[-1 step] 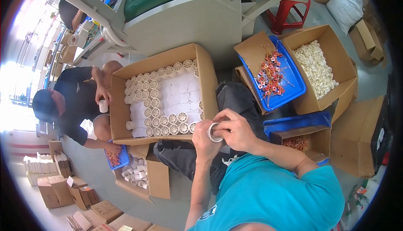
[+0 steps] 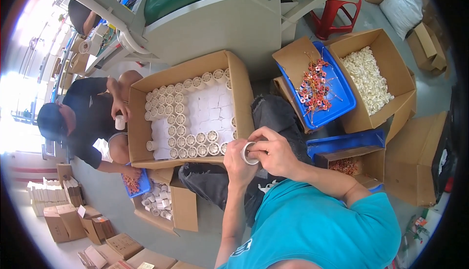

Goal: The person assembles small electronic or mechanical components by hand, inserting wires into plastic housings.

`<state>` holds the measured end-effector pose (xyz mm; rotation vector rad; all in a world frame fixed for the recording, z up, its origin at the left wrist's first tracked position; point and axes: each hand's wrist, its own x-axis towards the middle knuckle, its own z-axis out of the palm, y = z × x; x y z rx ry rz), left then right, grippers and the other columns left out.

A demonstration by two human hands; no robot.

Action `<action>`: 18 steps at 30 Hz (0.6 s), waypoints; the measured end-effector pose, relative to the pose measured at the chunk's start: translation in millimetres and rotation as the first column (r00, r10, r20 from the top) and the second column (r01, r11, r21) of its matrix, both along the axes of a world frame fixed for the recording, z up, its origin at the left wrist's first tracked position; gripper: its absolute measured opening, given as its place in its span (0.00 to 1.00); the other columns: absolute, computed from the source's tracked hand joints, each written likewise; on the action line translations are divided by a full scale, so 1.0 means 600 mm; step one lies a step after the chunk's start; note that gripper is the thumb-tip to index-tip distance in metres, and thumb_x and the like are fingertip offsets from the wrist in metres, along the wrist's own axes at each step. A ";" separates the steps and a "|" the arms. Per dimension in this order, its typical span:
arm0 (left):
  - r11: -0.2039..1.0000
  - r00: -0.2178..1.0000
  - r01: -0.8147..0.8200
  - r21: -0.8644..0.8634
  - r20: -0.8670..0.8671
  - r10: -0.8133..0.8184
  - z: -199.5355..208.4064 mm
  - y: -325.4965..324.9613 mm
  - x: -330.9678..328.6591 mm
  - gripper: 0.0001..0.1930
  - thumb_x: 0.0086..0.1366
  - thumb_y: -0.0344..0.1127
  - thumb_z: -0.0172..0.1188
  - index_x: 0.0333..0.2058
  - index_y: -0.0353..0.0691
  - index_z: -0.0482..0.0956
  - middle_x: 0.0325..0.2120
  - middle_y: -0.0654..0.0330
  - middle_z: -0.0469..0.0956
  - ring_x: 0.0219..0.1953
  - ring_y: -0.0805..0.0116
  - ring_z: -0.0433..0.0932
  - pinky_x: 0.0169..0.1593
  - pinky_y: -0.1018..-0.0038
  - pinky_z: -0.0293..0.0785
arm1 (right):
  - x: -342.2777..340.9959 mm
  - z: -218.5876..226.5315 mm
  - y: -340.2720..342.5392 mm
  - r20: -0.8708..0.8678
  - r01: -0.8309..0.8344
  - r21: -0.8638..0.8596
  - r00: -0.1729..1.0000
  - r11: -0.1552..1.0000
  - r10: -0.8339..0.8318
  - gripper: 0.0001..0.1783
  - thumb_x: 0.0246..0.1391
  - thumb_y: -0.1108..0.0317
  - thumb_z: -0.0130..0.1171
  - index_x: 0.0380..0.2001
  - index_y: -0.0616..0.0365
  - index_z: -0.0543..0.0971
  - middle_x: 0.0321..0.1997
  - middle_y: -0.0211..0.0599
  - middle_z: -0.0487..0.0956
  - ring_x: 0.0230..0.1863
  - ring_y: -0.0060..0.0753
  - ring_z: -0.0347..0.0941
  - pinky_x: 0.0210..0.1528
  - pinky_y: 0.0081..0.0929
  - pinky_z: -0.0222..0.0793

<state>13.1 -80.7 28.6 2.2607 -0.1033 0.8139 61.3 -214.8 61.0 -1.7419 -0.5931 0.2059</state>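
Note:
Over my lap, my left hand (image 2: 238,164) is wrapped round a short white plastic cup (image 2: 250,161), its open end tilted up toward me. The fingers of my right hand (image 2: 276,152) are bent into that opening, pressed together; whatever they pinch inside is hidden. Just beyond my hands stands a large cardboard box (image 2: 243,93) with rows of similar white cups (image 2: 201,139) on a white layer. To my right, a blue tray (image 2: 346,98) carries a heap of small red-and-black parts with thin wires (image 2: 315,90).
Right of the tray is a cardboard box (image 2: 403,81) of small cream-coloured pieces (image 2: 366,76). A smaller box (image 2: 370,164) near my right elbow contains reddish parts. Across the large box, a co-worker (image 2: 90,117) holds a white cup and reaches into a blue tray (image 2: 142,187). A workbench (image 2: 215,37) stands ahead.

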 end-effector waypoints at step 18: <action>0.982 0.963 0.103 -0.159 -0.230 -0.138 -0.006 0.007 0.035 0.23 0.42 0.24 0.71 0.39 0.36 0.71 0.35 0.50 0.77 0.36 0.49 0.78 0.40 0.60 0.74 | 0.034 0.003 -0.012 0.073 0.023 -0.140 0.997 0.990 -0.013 0.07 0.45 0.74 0.65 0.30 0.59 0.85 0.40 0.38 0.76 0.41 0.41 0.77 0.42 0.34 0.74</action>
